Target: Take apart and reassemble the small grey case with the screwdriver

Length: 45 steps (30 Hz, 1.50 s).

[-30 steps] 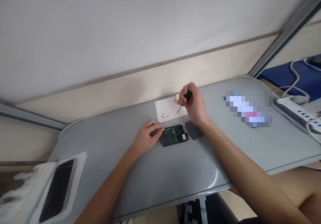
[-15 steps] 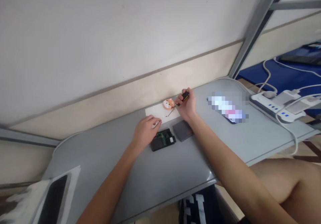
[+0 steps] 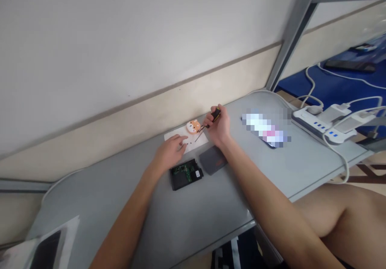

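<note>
Screws, or dark specks that look like them (image 3: 190,143), lie on white paper (image 3: 178,132), just right of the left hand's (image 3: 169,153) fingertips, so that hand is nearer than the right (image 3: 220,127). Its thumb and forefinger stand slightly parted, with nothing visible between them. The right hand's fingers are curled round a screwdriver (image 3: 216,113), whose long axis runs from far right to near left, tip just right of the specks. Opened case with green board (image 3: 180,179) lies on the near side of the paper, left of a grey cover (image 3: 212,160)
</note>
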{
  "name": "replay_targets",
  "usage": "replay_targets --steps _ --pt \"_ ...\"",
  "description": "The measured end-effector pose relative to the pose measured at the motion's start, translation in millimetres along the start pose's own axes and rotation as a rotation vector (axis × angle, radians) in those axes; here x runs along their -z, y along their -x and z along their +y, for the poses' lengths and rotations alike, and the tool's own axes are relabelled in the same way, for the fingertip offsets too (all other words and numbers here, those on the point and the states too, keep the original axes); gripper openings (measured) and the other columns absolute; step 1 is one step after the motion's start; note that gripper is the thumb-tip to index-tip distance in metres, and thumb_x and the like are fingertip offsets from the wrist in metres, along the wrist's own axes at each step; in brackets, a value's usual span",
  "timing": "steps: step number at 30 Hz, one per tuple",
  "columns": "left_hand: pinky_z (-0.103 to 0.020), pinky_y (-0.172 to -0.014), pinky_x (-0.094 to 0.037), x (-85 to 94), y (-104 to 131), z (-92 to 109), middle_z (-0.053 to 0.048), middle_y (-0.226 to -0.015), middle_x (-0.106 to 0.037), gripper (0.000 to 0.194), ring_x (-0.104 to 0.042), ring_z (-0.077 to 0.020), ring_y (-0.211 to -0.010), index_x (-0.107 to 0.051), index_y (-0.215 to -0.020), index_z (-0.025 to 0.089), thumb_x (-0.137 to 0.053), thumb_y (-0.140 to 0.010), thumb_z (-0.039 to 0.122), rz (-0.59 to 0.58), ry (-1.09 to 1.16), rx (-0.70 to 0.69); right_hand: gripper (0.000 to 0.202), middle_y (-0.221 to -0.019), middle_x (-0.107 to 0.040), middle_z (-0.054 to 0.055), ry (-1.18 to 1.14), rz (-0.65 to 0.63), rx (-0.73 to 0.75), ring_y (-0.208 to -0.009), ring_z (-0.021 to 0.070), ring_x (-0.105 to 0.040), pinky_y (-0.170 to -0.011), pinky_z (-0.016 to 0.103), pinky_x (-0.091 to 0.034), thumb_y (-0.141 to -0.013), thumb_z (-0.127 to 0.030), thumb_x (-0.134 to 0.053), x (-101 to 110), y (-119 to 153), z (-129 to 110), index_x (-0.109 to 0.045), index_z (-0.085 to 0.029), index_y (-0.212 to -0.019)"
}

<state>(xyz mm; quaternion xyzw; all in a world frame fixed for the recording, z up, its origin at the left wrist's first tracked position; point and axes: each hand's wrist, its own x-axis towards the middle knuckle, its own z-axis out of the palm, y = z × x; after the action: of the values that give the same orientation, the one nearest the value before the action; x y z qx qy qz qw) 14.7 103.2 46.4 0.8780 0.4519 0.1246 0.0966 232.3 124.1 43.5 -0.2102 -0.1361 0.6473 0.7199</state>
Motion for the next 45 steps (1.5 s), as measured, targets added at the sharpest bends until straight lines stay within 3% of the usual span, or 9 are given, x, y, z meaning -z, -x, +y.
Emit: replay_targets --steps 5,8,12,16,21,30,38,41,45 --pt "-0.043 -0.105 -0.052 1.9 59.0 30.9 -0.012 -0.133 -0.067 0.046 -0.064 -0.0282 -0.123 -0.058 -0.143 0.023 -0.063 -0.100 0.039 0.024 0.071 -0.023 0.037 -0.062 -0.032 -0.006 0.254 -0.068 0.186 -0.051 0.0119 -0.028 -0.051 0.027 -0.033 -0.097 -0.056 -0.051 -12.8 10.0 -17.9 -0.045 -0.025 -0.077" --pt "-0.050 -0.111 -0.048 -14.7 88.9 43.8 -0.011 -0.144 -0.064 0.065 -0.060 -0.0320 -0.131 -0.048 -0.152 0.026 -0.074 -0.094 0.043 0.011 0.057 -0.056 0.037 -0.065 -0.042 -0.003 0.725 -0.214 0.404 -0.061 0.0148 -0.037 -0.059 0.029 -0.034 -0.099 -0.053 -0.055 -19.7 29.4 -33.6 -0.052 -0.024 -0.076" --pt "-0.050 -0.111 -0.046 -33.7 99.6 47.4 -0.011 -0.140 -0.067 0.057 -0.061 -0.0306 -0.130 -0.051 -0.148 0.027 -0.073 -0.096 0.037 0.121 0.082 -0.012 0.025 -0.081 -0.063 0.002 1.403 -0.466 0.514 -0.074 0.0186 -0.051 -0.073 0.033 -0.036 -0.103 -0.043 -0.055 -7.8 66.9 -41.8 -0.066 -0.023 -0.090" --pt "-0.051 -0.113 -0.041 -36.2 97.2 52.2 -0.010 -0.134 -0.070 0.051 -0.065 -0.0299 -0.125 -0.056 -0.139 0.027 -0.076 -0.093 0.029 0.198 0.126 -0.018 0.021 -0.087 -0.063 0.007 1.779 -0.507 0.645 -0.082 0.0224 -0.055 -0.081 0.037 -0.037 -0.102 -0.038 -0.054 28.8 106.9 -34.7 -0.065 -0.021 -0.095" --pt "-0.053 -0.117 -0.035 -31.7 99.0 59.6 -0.010 -0.135 -0.070 0.051 -0.064 -0.0292 -0.127 -0.056 -0.139 0.028 -0.077 -0.092 0.032 0.249 0.161 -0.078 0.023 -0.089 -0.065 0.007 1.897 -0.339 0.709 -0.082 0.0228 -0.057 -0.079 0.039 -0.038 -0.103 -0.036 -0.051 65.7 140.2 -25.1 -0.065 -0.021 -0.095" --pt "-0.047 -0.110 -0.041 -36.6 106.4 75.0 -0.009 -0.118 -0.074 0.046 -0.069 -0.0255 -0.112 -0.065 -0.134 0.024 -0.070 -0.097 0.049 0.103 0.054 -0.432 0.023 -0.100 -0.069 0.011 1.960 -0.248 0.711 -0.095 0.0279 -0.063 -0.085 0.041 -0.043 -0.098 -0.025 -0.051 74.2 139.2 -16.8 -0.063 -0.018 -0.117" --pt "-0.049 -0.105 -0.046 -27.8 103.0 70.7 -0.010 -0.127 -0.072 0.045 -0.064 -0.0285 -0.119 -0.066 -0.135 0.025 -0.065 -0.099 0.052 0.099 0.024 -0.372 0.027 -0.103 -0.069 0.012 1.960 -0.285 0.745 -0.094 0.0290 -0.063 -0.084 0.043 -0.045 -0.093 -0.019 -0.051 79.5 144.6 -19.1 -0.061 -0.019 -0.119" --pt "-0.045 -0.099 -0.048 -18.2 102.1 48.7 -0.008 -0.118 -0.073 0.024 -0.066 -0.0244 -0.112 -0.072 -0.118 0.024 -0.052 -0.106 0.027 0.228 0.028 -0.251 0.037 -0.104 -0.068 0.011 1.944 -0.301 0.789 -0.095 0.0288 -0.062 -0.084 0.043 -0.045 -0.085 -0.013 -0.052 79.4 148.6 -22.0 -0.060 -0.018 -0.122" --pt "-0.041 -0.094 -0.053 -14.1 104.0 13.0 -0.009 -0.113 -0.070 0.021 -0.066 -0.0224 -0.102 -0.072 -0.111 0.021 -0.053 -0.102 0.023 0.289 0.055 -0.129 0.040 -0.105 -0.069 0.010 1.951 -0.268 0.814 -0.096 0.0283 -0.063 -0.085 0.043 -0.045 -0.083 -0.011 -0.054 80.1 150.2 -22.6 -0.060 -0.019 -0.122"
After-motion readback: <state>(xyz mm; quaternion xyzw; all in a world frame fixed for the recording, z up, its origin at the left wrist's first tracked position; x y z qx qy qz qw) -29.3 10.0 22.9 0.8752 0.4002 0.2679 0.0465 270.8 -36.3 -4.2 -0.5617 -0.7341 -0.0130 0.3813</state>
